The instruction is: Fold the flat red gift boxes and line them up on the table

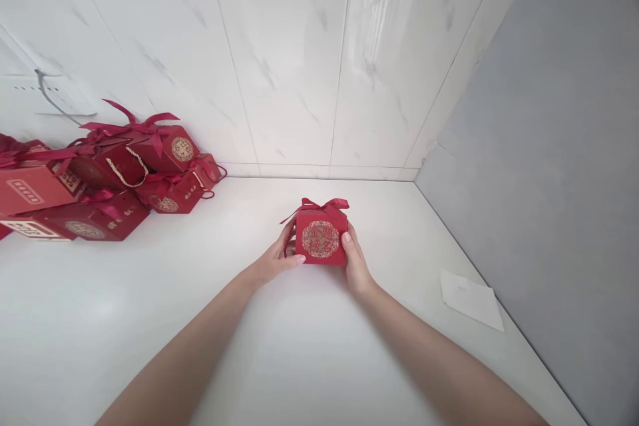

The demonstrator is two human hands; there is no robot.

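Between my two hands is a small red gift box (320, 239) with a round gold emblem of characters on its front and a red ribbon bow (327, 205) tied on top. My left hand (279, 256) grips its left side, the thumb on the lower front edge and a red cord handle beside the fingers. On the right side, my right hand (355, 258) holds the box with its thumb against the front edge. The other fingers of both hands are partly hidden behind the box. Whether the box touches the white table (289, 359) I cannot tell.
Several red gift boxes (117, 216) with ribbons and cord handles are stacked at the left by the tiled wall (284, 66). A white paper slip (472, 299) lies at the right, near the grey panel (549, 166). A grey cable (52, 100) hangs at the far left.
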